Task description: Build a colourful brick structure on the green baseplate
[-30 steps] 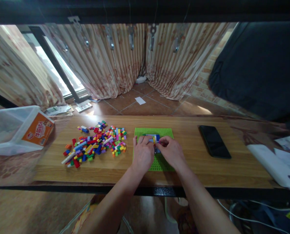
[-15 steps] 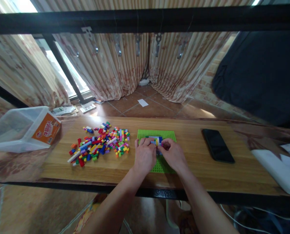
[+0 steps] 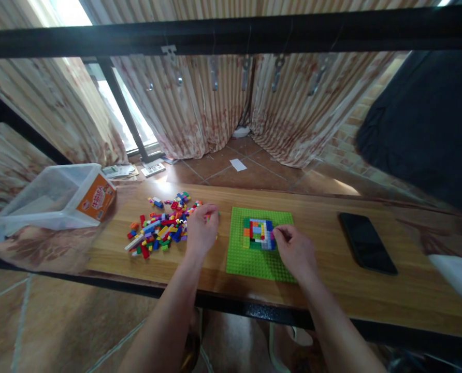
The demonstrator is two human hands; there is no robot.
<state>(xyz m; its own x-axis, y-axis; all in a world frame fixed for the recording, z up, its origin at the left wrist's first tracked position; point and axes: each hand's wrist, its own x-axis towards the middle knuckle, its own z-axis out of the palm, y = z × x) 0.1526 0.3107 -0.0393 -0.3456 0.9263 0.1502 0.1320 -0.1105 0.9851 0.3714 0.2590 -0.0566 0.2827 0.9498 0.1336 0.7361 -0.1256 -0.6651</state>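
Observation:
A square of colourful building bricks (image 3: 257, 234), with several colours around its inside, sits on the green baseplate (image 3: 250, 265). My right hand (image 3: 297, 249) is at its right side, thumb and forefinger pinched on a small purple brick (image 3: 272, 235) against the blue edge. Over the right end of the loose brick pile (image 3: 159, 230) hovers my left hand (image 3: 202, 233). Its fingers are loosely bent and apart, with nothing visible in them. Part of the pile is hidden behind that hand.
A black phone (image 3: 366, 242) lies on the wooden table (image 3: 328, 285) to the right. At the far left stands a clear plastic bin (image 3: 52, 194) with an orange label. A dark metal bar (image 3: 231, 39) crosses above the table's far side.
My left hand has left the brick build and moved left to the pile, uncovering the build. My right hand stays at the build's right side. The view has shifted left.

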